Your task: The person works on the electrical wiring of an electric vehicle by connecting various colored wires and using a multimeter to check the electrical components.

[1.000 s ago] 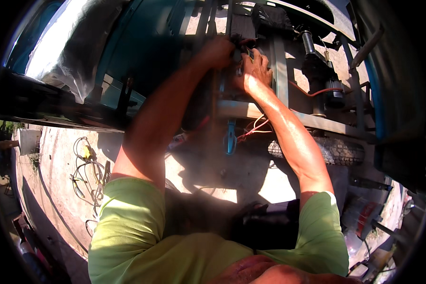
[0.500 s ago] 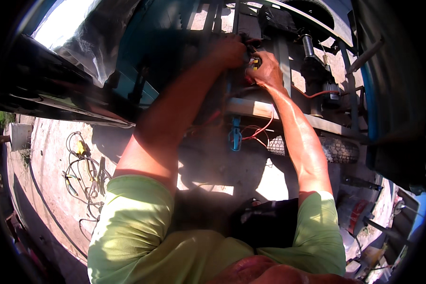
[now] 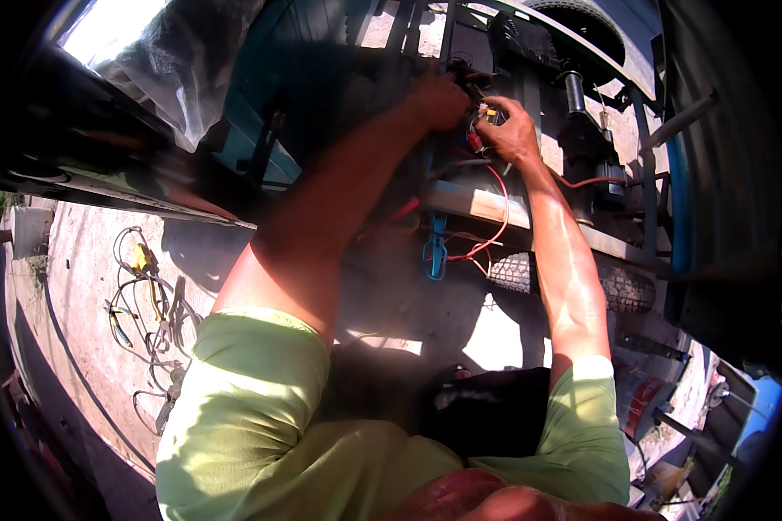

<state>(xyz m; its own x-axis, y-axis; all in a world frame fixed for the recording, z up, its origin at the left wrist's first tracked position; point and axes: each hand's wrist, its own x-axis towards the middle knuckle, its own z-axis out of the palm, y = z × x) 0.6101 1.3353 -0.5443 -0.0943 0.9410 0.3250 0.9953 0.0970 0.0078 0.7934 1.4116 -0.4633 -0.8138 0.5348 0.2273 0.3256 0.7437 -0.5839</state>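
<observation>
Beyond the pale frame rail (image 3: 476,202), the right hand (image 3: 514,136) is pinching the wire bundle (image 3: 492,114) between its fingers, ideally steadying it without tugging, while the left hand (image 3: 444,101) is sitting beside it, its finger grip impossible to tell.

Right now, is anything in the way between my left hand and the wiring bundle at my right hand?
Nothing visible stands between them. Your left hand is close beside the wiring bundle, which your right hand holds. The left hand's fingertips are hidden, so I can't tell whether they touch it.
</observation>
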